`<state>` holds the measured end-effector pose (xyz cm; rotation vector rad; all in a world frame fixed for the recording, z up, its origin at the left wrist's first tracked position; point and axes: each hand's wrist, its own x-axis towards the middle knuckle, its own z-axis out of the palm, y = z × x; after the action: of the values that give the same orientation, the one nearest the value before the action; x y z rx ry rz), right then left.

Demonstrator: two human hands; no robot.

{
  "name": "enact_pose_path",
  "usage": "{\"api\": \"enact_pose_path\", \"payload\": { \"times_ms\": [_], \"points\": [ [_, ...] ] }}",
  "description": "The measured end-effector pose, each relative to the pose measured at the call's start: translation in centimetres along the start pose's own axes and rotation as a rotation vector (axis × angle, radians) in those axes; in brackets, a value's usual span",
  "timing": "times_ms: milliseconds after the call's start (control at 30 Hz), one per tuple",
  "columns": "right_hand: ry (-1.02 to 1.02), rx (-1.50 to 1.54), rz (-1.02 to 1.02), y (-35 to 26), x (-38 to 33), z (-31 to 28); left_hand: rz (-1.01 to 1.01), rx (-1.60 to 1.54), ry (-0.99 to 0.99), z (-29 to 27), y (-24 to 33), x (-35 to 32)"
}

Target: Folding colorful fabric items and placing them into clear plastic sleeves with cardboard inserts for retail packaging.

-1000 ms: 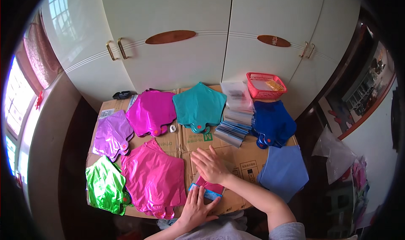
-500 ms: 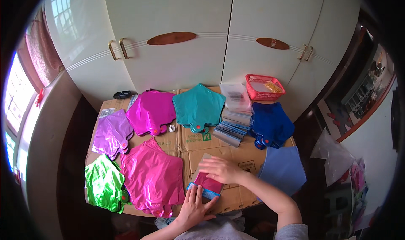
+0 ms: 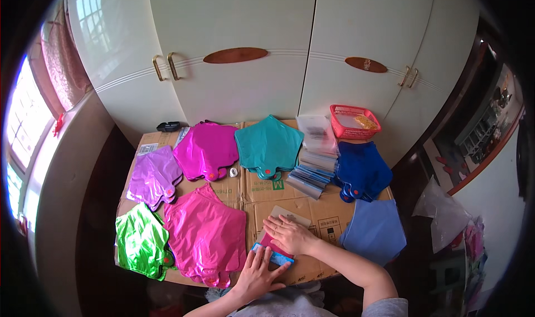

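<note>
On the front middle of the cardboard lies a small folded deep-pink piece (image 3: pixel 271 243) with a bright blue strip (image 3: pixel 281 258) along its near edge. My left hand (image 3: pixel 258 271) rests its fingertips on that strip, fingers stretched and thumb apart. Across the pink piece my right hand (image 3: pixel 291 237) lies flat, palm down, hiding much of it. A pale flat sheet or card (image 3: pixel 295 214) shows beyond my right fingers. To the left is a stack of large shiny pink foil shapes (image 3: pixel 206 233).
Foil stacks ring the table: green (image 3: pixel 140 242), lilac (image 3: pixel 151 175), magenta (image 3: pixel 206 147), teal (image 3: pixel 268 144), dark blue (image 3: pixel 363 169) and pale blue (image 3: pixel 374 230). Flat silver-and-blue packets (image 3: pixel 312 175) fan out near clear bags (image 3: pixel 316 132) and a red basket (image 3: pixel 340 128). Cupboards (image 3: pixel 239 88) stand behind.
My right hand has flattened down over the pink piece and covers more of it. More of the pale sheet shows beyond it. The left hand stays on the blue strip; the view has shifted slightly.
</note>
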<state>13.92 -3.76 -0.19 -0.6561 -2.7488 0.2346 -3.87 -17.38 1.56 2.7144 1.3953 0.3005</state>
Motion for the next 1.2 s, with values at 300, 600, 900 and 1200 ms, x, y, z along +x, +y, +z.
{"api": "enact_pose_path", "payload": {
  "times_ms": [300, 600, 900, 1200],
  "points": [
    [-0.008, -0.027, 0.007, -0.7, -0.2, 0.5, 0.281, 0.230, 0.151, -1.4, -3.2, 1.5],
    [0.036, -0.034, 0.013, -0.9, -0.4, 0.8, 0.408, 0.298, 0.217, -1.2, -4.1, 2.1],
    [0.449, -0.053, 0.209, 12.2, 4.8, -7.5, 0.318, 0.287, 0.185, -1.0, -3.3, 1.7],
    [-0.154, -0.145, 0.680, 25.7, 2.1, -9.0, 0.266, 0.180, 0.180, -2.7, -2.4, 2.6]
  ]
}}
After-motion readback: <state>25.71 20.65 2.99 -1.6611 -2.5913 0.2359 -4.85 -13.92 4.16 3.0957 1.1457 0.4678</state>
